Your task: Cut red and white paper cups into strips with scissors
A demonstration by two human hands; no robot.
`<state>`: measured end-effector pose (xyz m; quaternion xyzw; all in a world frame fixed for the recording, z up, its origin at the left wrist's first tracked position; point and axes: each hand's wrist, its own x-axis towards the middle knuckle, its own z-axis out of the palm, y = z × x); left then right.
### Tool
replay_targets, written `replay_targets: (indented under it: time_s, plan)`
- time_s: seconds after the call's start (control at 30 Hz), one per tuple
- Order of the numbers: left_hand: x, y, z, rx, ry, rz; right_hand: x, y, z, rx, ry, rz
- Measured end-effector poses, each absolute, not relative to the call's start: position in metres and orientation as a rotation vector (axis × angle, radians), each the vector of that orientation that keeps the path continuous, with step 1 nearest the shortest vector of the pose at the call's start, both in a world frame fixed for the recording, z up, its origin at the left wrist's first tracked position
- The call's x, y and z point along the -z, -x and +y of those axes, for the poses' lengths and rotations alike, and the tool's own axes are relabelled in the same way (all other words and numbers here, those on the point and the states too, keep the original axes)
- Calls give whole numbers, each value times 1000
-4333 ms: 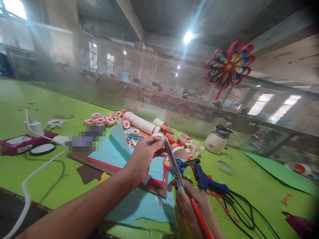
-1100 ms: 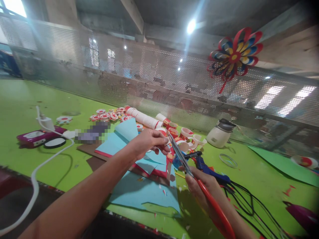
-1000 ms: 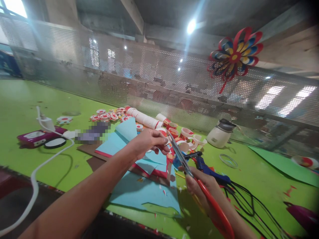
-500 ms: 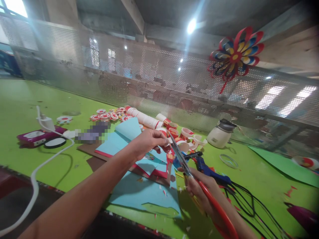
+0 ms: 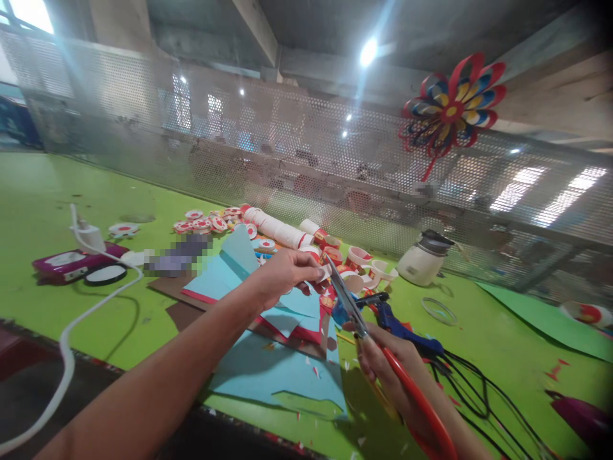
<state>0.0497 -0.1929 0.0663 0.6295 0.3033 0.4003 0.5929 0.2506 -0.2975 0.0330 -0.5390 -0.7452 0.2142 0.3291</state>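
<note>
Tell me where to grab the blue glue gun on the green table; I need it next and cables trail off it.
Grip the blue glue gun by its body, coming from above on the far side. Its nozzle points left toward the cups, the black cables run off to the right, and the right hand with the scissors crowds the near side.

Paper sheets (image 5: 268, 377) lie on the table (image 5: 57, 191) at centre; cups (image 5: 280, 231) behind them; glue gun (image 5: 400, 329) to their right; jar (image 5: 424, 259) behind the gun; charger (image 5: 86, 237) far left.
</note>
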Motion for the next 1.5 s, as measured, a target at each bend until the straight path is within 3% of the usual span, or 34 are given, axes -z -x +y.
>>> replay_targets:
  time_s: [1.5]
  plan:
    - [-66,-49,-192,-893,-1381,679,-27,-249,-299,-542,1412,-1855]
